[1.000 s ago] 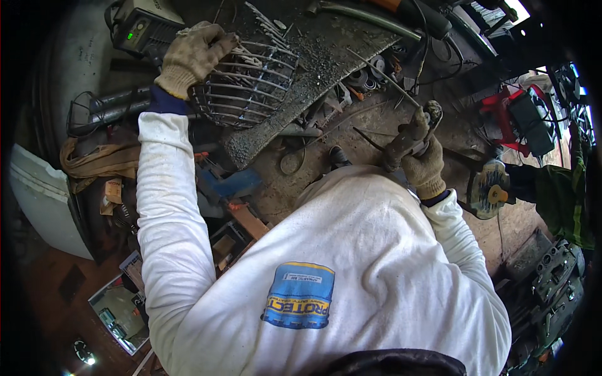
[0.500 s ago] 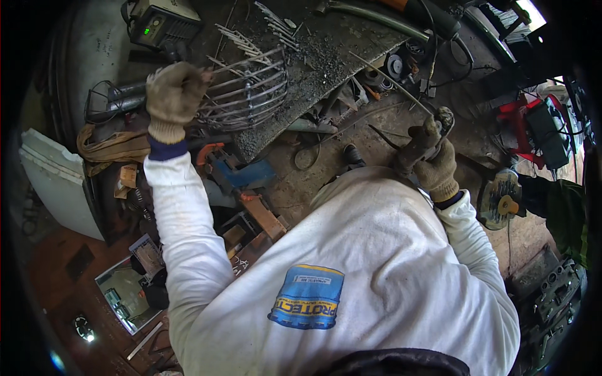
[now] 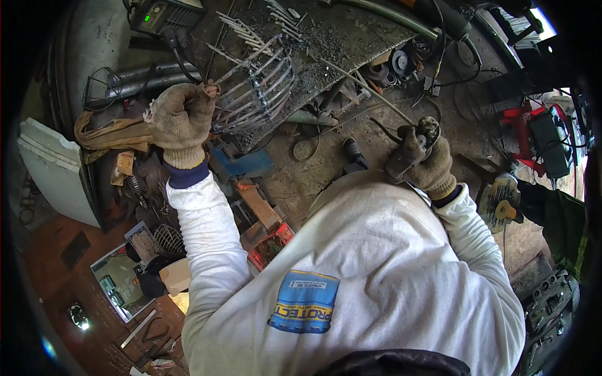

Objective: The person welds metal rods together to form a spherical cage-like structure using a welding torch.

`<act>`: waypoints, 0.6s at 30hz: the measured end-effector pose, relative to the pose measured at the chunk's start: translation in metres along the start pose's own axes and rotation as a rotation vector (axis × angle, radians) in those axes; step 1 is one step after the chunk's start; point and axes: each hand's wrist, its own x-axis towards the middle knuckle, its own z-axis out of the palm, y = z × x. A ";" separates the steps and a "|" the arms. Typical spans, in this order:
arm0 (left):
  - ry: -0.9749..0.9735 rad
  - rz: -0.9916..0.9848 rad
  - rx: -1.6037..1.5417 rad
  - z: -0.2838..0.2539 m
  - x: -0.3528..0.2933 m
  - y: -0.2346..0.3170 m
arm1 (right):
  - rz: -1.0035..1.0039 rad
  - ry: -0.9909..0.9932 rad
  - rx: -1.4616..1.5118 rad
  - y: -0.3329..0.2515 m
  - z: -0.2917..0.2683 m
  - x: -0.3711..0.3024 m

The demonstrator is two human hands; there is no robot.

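A curved cage of bent metal rods point(image 3: 266, 84) rests tilted at the edge of the dark steel worktop point(image 3: 357, 47). My left hand point(image 3: 185, 119), in a worn knit glove, is closed at the cage's left end, with a bare fingertip showing through the glove. The fingers appear to pinch the end of one rod. In my gloved right hand point(image 3: 436, 166) is a welding electrode holder point(image 3: 404, 153), gripped in front of my body. A long thin welding rod point(image 3: 376, 94) runs from it up and left over the worktop's edge; its tip is apart from the cage.
Loose welding rods point(image 3: 248, 34) and dark grit lie on the worktop. A welding machine point(image 3: 164, 15) stands at the far left. Right of me are a red-framed machine point(image 3: 520, 135) and another person's gloved hand point(image 3: 498, 200). Cables point(image 3: 301, 150) loop across the floor.
My left hand has come nearer and slightly right, and the cage has turned and tilted with it. The welding rod's tip has swung left while my right hand moved slightly.
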 end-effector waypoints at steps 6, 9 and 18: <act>-0.017 0.028 0.094 -0.001 0.012 0.009 | 0.038 -0.035 -0.015 -0.001 0.004 0.007; -0.034 0.026 0.073 0.001 0.013 0.009 | -0.049 -0.015 0.003 -0.007 0.008 0.018; -0.008 0.064 0.079 0.007 0.016 0.006 | -0.117 -0.019 0.089 -0.001 0.023 0.028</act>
